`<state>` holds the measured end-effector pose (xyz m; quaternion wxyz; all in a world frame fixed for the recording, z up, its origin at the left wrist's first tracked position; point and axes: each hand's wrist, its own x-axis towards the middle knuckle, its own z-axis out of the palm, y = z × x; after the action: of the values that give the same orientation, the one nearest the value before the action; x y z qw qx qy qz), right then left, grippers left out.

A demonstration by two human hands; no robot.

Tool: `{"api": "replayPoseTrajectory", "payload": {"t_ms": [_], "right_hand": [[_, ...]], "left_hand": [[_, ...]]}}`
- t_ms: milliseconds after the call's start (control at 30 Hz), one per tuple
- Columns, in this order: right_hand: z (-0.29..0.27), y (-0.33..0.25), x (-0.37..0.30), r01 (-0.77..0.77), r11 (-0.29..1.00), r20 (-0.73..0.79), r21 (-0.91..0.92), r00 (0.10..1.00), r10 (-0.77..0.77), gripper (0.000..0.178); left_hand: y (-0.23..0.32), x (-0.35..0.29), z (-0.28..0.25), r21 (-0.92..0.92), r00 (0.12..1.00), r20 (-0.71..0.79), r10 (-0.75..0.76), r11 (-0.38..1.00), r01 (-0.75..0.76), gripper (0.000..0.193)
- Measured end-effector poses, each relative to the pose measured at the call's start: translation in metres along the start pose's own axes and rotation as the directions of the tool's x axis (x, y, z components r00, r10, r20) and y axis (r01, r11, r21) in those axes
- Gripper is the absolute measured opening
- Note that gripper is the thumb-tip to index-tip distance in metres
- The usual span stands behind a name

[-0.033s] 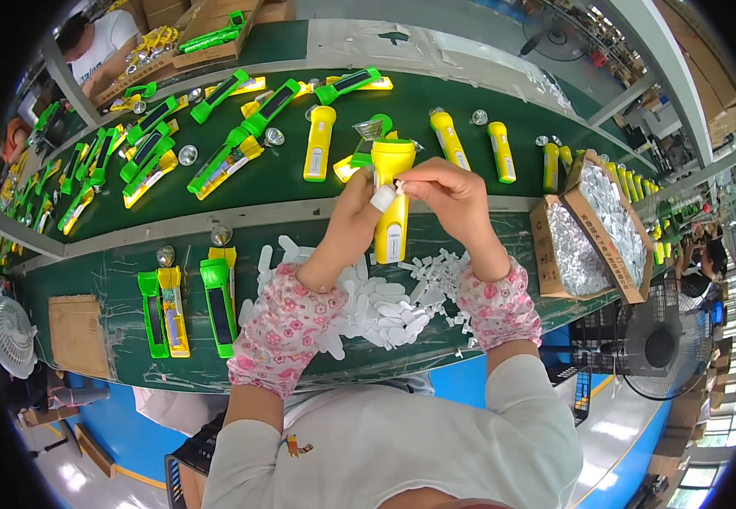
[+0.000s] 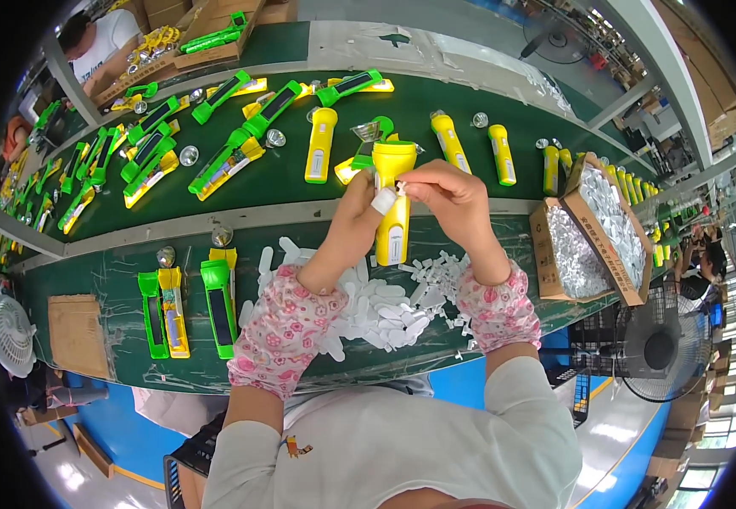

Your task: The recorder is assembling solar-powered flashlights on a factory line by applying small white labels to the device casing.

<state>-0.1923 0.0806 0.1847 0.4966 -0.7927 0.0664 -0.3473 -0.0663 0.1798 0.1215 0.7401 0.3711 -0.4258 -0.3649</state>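
My left hand (image 2: 352,216) is wrapped round a yellow flashlight (image 2: 396,229), held upright above the table's near part with its wide head at the far end. Something white, like a wrap, covers my left thumb tip. My right hand (image 2: 455,199) pinches a small white plastic piece (image 2: 402,187) against the flashlight just below its head. Under my hands lies a pile of flat, oblong white plastic pieces (image 2: 385,310). Smaller white pieces (image 2: 436,276) are scattered on its right side.
Opened green-and-yellow flashlights (image 2: 223,170) crowd the belt at the far left. Yellow flashlights (image 2: 321,144) lie beyond my hands. Two cartons (image 2: 614,246) of white parts stand at right, near a black fan (image 2: 660,348). A grey rail (image 2: 274,212) crosses the table. Another person (image 2: 105,47) sits far left.
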Motion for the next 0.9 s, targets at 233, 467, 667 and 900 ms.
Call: {"api": "replayPoseTrajectory", "payload": {"t_ms": [233,467,667,900], "right_hand": [[0.003,0.012,-0.003,0.204,0.905,-0.035,-0.374,0.972,-0.233,0.018],[0.026,0.043,0.007,0.010,0.982,-0.185,0.187,0.982,0.025,0.040],[0.022,0.048,-0.022,-0.233,0.971,0.062,0.061,0.971,0.229,0.067],[-0.002,0.050,-0.019,-0.204,0.963,0.052,0.178,0.979,0.197,0.089]], "left_hand": [[0.002,-0.003,0.003,0.100,0.996,0.084,-0.008,0.995,0.000,0.039],[0.006,-0.001,0.001,0.234,0.999,0.031,-0.038,0.972,0.029,0.037],[-0.001,0.000,0.000,0.059,0.991,-0.116,-0.066,0.996,0.073,0.034],[-0.019,0.052,0.009,0.066,0.985,-0.010,-0.173,0.983,0.173,0.035]]}}
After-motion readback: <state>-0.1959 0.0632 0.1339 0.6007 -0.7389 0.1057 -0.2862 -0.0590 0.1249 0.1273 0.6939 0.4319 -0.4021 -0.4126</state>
